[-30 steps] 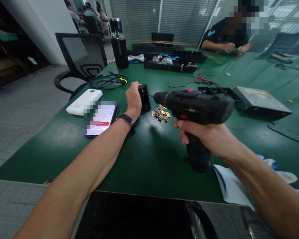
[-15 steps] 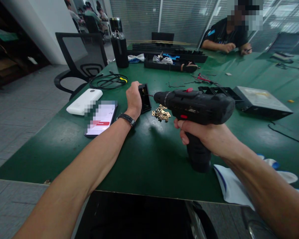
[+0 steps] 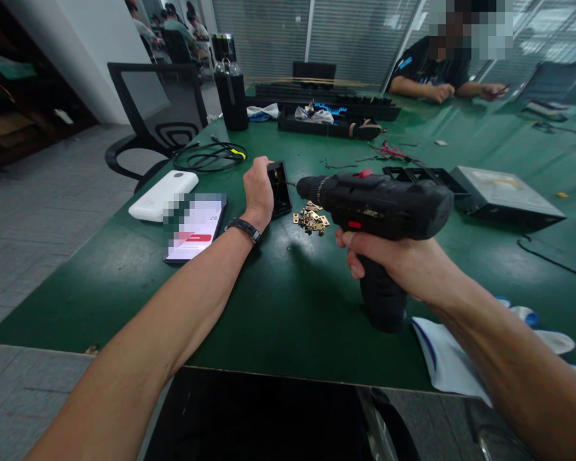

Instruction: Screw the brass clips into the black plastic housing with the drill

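Observation:
My right hand (image 3: 384, 259) is wrapped round the grip of a black cordless drill (image 3: 379, 203), which points left. Its thin bit reaches into the open side of a small black box-shaped part (image 3: 280, 189). That part stands tilted on the table, held by my left hand (image 3: 259, 187), whose fingers are closed behind it and partly hidden. Inside the part a bit of brass colour shows near the bit's tip. A small pile of brass-coloured metal pieces (image 3: 312, 219) lies on the table just below the drill's chuck.
On the green table (image 3: 288, 320), a phone (image 3: 199, 230), a white power bank (image 3: 163, 195) and coiled cable (image 3: 208, 157) lie left. A dark bottle (image 3: 229, 89) stands behind. To the right are a metal-topped box (image 3: 506, 192) and white gloves (image 3: 448, 352). Another person (image 3: 429, 70) sits across.
My hands, the drill and the black part stay almost exactly where they were. Across the table, the other person's hand on the right side has moved outward to the right.

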A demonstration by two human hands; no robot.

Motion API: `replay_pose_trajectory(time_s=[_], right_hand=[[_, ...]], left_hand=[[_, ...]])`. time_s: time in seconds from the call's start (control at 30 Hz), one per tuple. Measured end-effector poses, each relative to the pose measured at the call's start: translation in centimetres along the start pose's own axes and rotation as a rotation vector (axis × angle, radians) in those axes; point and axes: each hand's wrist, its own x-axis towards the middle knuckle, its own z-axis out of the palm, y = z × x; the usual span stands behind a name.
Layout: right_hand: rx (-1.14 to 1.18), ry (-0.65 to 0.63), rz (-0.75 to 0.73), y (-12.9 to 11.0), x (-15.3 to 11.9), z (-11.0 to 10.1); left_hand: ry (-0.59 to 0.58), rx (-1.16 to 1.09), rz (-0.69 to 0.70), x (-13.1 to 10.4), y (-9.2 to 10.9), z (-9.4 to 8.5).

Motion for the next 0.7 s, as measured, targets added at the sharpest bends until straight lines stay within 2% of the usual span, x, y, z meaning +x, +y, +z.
replay_pose_trajectory(time_s=[0.4,0.7], right_hand=[[-0.018,0.008,0.006,0.13,-0.07,-0.09],[-0.011,-0.002,-0.005,0.13,0.1,-0.02]], left_hand=[[0.016,0.014,0.012,0.35,-0.53,-0.07],[0.016,-0.005,-0.012,0.18,-0.18,0.06]])
